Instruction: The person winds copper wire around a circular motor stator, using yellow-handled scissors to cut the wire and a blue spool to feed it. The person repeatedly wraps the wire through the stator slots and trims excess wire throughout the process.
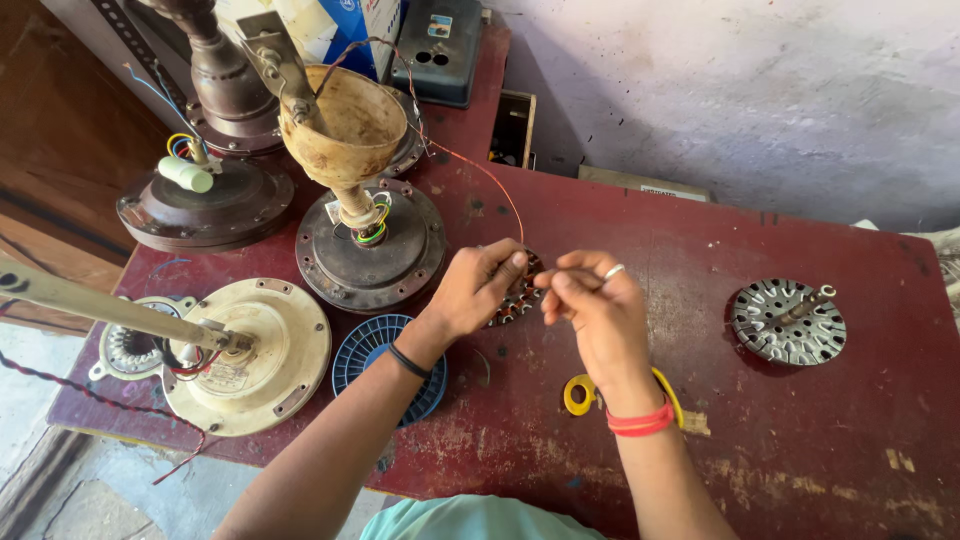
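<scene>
Left hand (480, 290) grips a wound motor coil (518, 296), held just above the red desk (800, 440) near its middle. Right hand (590, 300) pinches thin copper wire (480, 170) running up toward the tan fan cup (345, 125). Winding step looks in hand. Next move calls for steady tension, wire laid cleanly into a slot. Yellow tape roll (578, 395) lies under the right wrist.

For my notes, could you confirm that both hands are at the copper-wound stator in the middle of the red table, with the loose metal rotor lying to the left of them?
Not quite: the head view shows the metal rotor to the right of the hands, left and right. Both are indeed at the stator on the red table.
</scene>
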